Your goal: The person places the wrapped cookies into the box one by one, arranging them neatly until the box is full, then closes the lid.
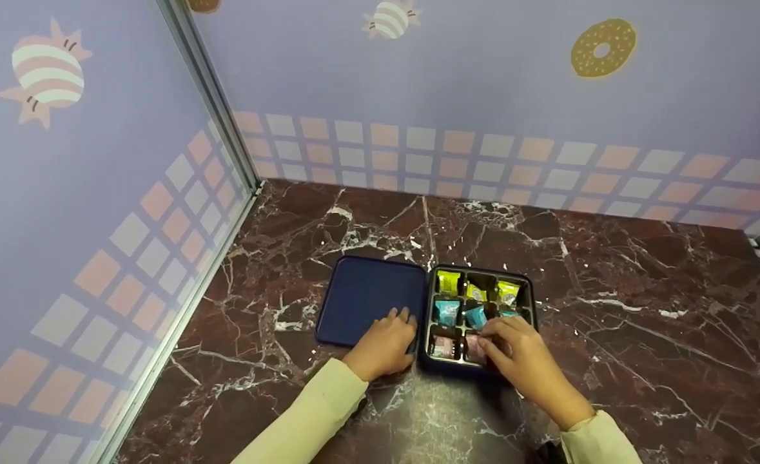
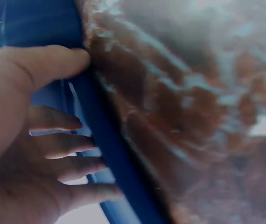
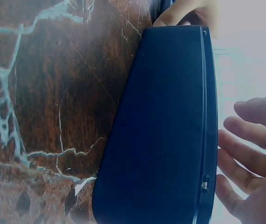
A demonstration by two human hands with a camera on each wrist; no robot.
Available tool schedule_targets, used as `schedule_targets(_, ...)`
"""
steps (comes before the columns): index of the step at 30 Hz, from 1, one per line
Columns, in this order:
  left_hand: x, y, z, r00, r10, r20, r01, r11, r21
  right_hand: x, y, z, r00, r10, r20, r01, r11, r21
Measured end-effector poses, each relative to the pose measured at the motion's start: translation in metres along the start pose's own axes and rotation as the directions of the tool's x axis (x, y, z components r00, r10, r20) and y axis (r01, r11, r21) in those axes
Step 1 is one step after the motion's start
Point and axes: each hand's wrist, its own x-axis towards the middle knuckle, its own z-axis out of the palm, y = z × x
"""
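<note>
A dark blue hinged tin lies open, its flat lid (image 1: 370, 299) on the left and its divided box (image 1: 460, 368) on the right. My left hand (image 1: 385, 345) lies over the lid's near right corner; in the left wrist view its thumb reaches the rim and its fingers are spread. My right hand (image 1: 521, 351) is over the near right of the box, fingertips by a pink wrapped sweet (image 1: 474, 348). In the right wrist view the fingers (image 3: 245, 156) bend loosely behind the box's rim, with nothing visible between them. The near right compartment is hidden under this hand.
Yellow-green wrapped sweets (image 1: 448, 282) fill the box's far row, blue ones (image 1: 447, 312) the middle. Another pink sweet (image 1: 443, 347) sits near left. The tin rests on a dark red marbled table (image 1: 612, 361). Patterned panels (image 1: 457, 84) stand behind and at the sides.
</note>
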Motion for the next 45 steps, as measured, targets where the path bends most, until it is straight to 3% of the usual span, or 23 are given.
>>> schedule_targets(3, 0.001, 0.001, 0.001, 0.987, 0.050, -0.156, -0.032, 0.993, 0.117, -0.001, 0.000, 0.000, 1.000, 0.003, -0.005, -0.003, 1.000, 0.001)
schedule_targets(7, 0.002, 0.000, 0.003, 0.936, 0.081, -0.341, -0.002, 0.974, 0.226, -0.002, 0.000, -0.003, 1.000, 0.028, -0.003, -0.028, 1.000, 0.001)
schedule_targets(10, 0.004, 0.000, -0.003, 0.880, 0.060, -0.472, 0.074, 0.963, 0.261, -0.002, 0.001, -0.004, 0.999, 0.038, -0.006, -0.038, 0.999, 0.004)
schedule_targets(13, 0.007, -0.002, -0.015, 0.812, 0.020, -0.583, 0.170, 0.948, 0.269, -0.002, 0.003, -0.003, 0.999, 0.030, -0.014, -0.030, 1.000, 0.007)
schedule_targets(15, 0.008, -0.004, -0.023, 0.764, 0.000, -0.646, 0.223, 0.939, 0.263, -0.002, 0.003, -0.002, 0.999, 0.021, -0.025, -0.021, 1.000, 0.005)
schedule_targets(17, 0.008, -0.007, -0.031, 0.726, -0.019, -0.687, 0.252, 0.938, 0.239, -0.002, 0.003, -0.001, 0.999, 0.011, -0.035, -0.011, 1.000, 0.005)
schedule_targets(20, 0.006, -0.009, -0.043, 0.683, -0.058, -0.728, 0.272, 0.945, 0.180, -0.002, 0.002, -0.001, 0.999, -0.002, -0.047, 0.003, 1.000, 0.008)
schedule_targets(23, 0.002, -0.010, -0.056, 0.654, -0.097, -0.750, 0.261, 0.960, 0.103, -0.001, 0.001, 0.000, 0.999, -0.005, -0.053, 0.006, 1.000, 0.019)
schedule_targets(27, -0.005, -0.008, -0.071, 0.625, -0.150, -0.766, 0.208, 0.978, -0.023, 0.001, 0.000, 0.002, 0.999, 0.019, -0.037, -0.018, 0.999, 0.027)
schedule_targets(30, -0.011, -0.005, -0.081, 0.609, -0.220, -0.762, 0.151, 0.975, -0.162, 0.002, -0.002, 0.003, 0.999, 0.042, -0.021, -0.041, 0.999, 0.030)
schedule_targets(34, -0.020, 0.001, -0.089, 0.580, -0.316, -0.751, 0.074, 0.938, -0.337, 0.003, -0.007, 0.004, 0.997, 0.066, -0.028, -0.065, 0.997, 0.044)
schedule_targets(39, -0.031, 0.009, -0.097, 0.537, -0.383, -0.752, -0.031, 0.881, -0.471, 0.007, -0.016, 0.007, 0.994, 0.098, -0.056, -0.091, 0.989, 0.114)
schedule_targets(45, -0.044, 0.015, -0.103, 0.459, -0.430, -0.777, -0.155, 0.823, -0.546, 0.019, -0.034, 0.019, 0.991, 0.133, -0.013, -0.126, 0.965, 0.228)
